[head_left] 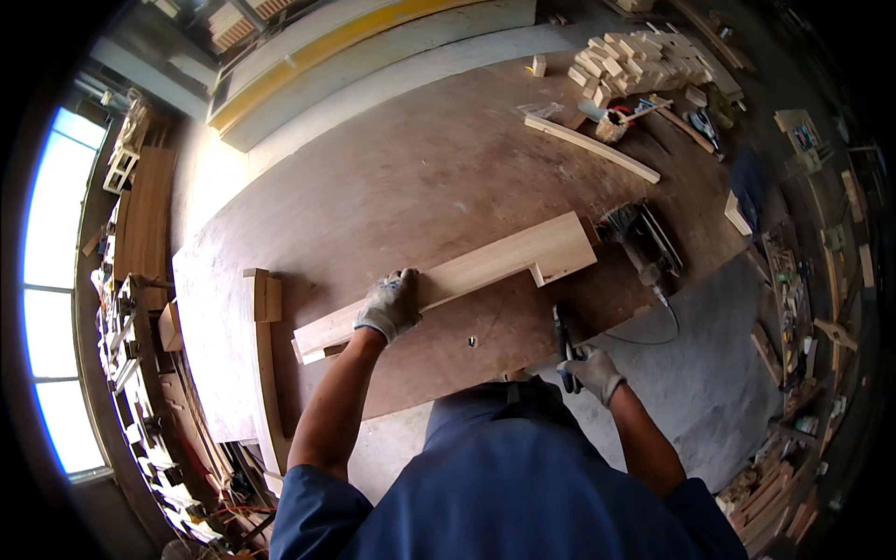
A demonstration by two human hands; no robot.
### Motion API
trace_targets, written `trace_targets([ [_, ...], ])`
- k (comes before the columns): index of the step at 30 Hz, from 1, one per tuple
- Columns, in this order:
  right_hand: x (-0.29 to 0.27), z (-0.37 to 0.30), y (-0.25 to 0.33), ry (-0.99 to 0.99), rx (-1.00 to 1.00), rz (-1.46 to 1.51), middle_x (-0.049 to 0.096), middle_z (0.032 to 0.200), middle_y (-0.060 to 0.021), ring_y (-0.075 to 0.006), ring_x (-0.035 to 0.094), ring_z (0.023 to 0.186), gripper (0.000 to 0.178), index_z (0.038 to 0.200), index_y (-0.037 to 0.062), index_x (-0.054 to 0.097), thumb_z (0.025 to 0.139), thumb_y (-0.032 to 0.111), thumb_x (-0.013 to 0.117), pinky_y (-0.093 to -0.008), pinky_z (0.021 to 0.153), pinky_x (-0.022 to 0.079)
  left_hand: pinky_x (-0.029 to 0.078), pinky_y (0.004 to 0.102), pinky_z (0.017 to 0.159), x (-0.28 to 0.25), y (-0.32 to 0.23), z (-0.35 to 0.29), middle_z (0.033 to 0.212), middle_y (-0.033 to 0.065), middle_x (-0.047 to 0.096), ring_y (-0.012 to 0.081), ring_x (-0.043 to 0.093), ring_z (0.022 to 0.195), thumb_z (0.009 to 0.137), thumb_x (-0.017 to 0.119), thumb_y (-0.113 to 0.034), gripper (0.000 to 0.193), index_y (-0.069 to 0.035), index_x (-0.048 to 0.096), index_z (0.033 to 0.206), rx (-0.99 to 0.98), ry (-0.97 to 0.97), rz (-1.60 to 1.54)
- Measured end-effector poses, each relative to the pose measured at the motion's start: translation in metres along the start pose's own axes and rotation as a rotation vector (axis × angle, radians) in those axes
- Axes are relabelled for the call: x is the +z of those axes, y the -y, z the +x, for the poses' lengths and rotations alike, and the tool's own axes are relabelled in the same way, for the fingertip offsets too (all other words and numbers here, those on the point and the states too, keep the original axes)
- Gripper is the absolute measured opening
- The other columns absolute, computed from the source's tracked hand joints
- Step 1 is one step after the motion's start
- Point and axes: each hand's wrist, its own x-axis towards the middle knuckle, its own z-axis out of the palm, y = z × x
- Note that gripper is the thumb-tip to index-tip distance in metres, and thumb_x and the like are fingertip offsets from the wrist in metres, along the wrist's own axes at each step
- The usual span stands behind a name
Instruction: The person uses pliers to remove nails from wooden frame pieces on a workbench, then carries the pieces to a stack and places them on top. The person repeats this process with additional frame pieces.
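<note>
A long pale wooden piece [495, 261] lies slantwise across the brown worktable [373, 196], with a notch and a short block at its right end. My left hand [392, 303], in a light work glove, is closed over the piece left of its middle. At the table's front edge, close to my body, my gloved right hand [595, 371] is wrapped round a dark hand tool [562, 345] with a slim upright part; its exact kind is unclear. The tool is apart from the wood.
A corded power tool [644, 245] with a flat base rests just beyond the wood's right end. A wooden strip [593, 147], hand tools and a pile of small wood blocks [635, 65] sit far right. Another timber [265, 364] stands along the table's left side.
</note>
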Motion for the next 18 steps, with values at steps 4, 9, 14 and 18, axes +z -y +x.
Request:
trace_targets([
  [4,-0.003,-0.049,0.006,0.396,-0.052,0.591,0.071,0.089,-0.0124,-0.0194,0.069,0.074,0.048,0.117,-0.0036,0.064,0.092,0.037,0.067,-0.0323,0.071,0.056,0.047,0.0492,0.108,-0.004,-0.008,0.005,0.135,0.0237,0.061,0.0422,0.057,0.128,0.068,0.091,-0.028,0.09,-0.006,0.049,0.145,0.031,-0.009,-0.051],
  [9,0.045,-0.079,0.017,0.272,-0.013,0.679,0.074,0.105,-0.0156,-0.0201,0.072,0.091,0.054,0.142,-0.0078,0.052,0.099,0.024,0.063,-0.0319,0.084,0.057,0.05,0.0489,0.102,0.0,-0.021,0.017,0.13,0.0203,0.065,0.0404,0.061,0.123,0.07,0.091,-0.034,0.083,-0.009,0.052,0.139,0.124,-0.064,-0.095],
  [14,0.09,-0.091,0.036,0.139,0.052,0.62,0.074,0.103,-0.0096,-0.0154,0.069,0.088,0.041,0.132,-0.0032,0.062,0.097,0.017,0.067,-0.029,0.079,0.055,0.054,0.0477,0.093,-0.015,-0.022,0.018,0.113,0.0197,0.071,0.0415,0.066,0.11,0.068,0.092,-0.037,0.07,-0.008,0.059,0.123,0.156,0.029,-0.114],
  [18,0.104,-0.118,0.018,0.097,0.076,0.642,0.075,0.102,-0.0089,-0.0156,0.07,0.085,0.046,0.135,-0.0003,0.065,0.092,0.014,0.073,-0.0294,0.079,0.054,0.056,0.0428,0.085,-0.031,-0.019,0.014,0.099,0.017,0.073,0.0362,0.069,0.096,0.066,0.095,-0.036,0.063,-0.005,0.066,0.112,0.183,0.406,-0.189],
])
